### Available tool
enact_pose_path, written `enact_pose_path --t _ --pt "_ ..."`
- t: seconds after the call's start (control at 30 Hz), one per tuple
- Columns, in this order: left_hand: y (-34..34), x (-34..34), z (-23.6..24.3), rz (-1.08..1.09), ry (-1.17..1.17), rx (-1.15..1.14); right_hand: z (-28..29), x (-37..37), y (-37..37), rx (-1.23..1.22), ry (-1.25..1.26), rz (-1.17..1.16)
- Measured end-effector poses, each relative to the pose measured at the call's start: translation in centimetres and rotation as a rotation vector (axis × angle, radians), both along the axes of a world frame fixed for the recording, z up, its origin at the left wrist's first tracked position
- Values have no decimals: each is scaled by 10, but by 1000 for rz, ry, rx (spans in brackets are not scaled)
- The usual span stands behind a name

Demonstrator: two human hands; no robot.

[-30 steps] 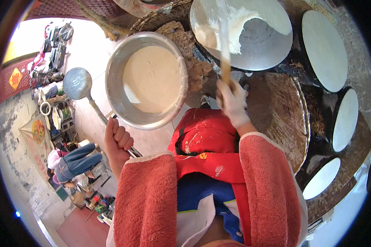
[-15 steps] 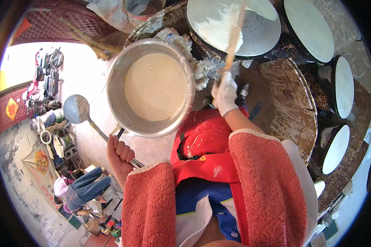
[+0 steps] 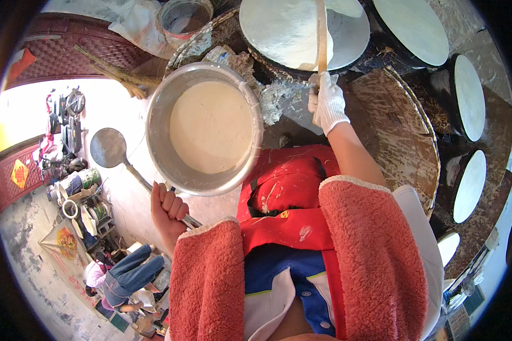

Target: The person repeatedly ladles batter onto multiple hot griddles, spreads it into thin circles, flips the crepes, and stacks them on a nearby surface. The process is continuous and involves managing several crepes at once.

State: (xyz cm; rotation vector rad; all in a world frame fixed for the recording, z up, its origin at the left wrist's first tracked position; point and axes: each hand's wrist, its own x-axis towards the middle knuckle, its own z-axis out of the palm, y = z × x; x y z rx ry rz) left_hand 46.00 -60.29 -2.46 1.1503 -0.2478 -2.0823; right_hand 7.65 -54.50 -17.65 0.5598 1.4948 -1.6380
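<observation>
Since the earlier frame, white-gloved right hand (image 3: 328, 102) has advanced, fingers wrapped round the long wooden spreader (image 3: 321, 34) over the round grey griddle (image 3: 279, 31); bare left hand (image 3: 168, 210) fists the metal ladle (image 3: 109, 148) beside the steel batter basin (image 3: 205, 129), ready for dipping.

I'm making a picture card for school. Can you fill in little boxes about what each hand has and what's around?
left hand: bare, gripping a ladle by its handle
right hand: white glove, gripping a wooden stick
stick: its far end lies on a round griddle with thin batter
bowl: metal, holds pale batter, beside the ladle
other griddles: round, in a curve to the right
clothes: red apron, pink sleeves
</observation>
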Motion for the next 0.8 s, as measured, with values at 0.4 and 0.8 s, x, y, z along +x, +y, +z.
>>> enact_pose_path --t 0.4,0.8 --pt "3 -60 8 -124 -94 -15 -20 -17 111 53 87 457" --pt "29 -111 17 -97 -161 3 -48 -38 166 -124 682 982"
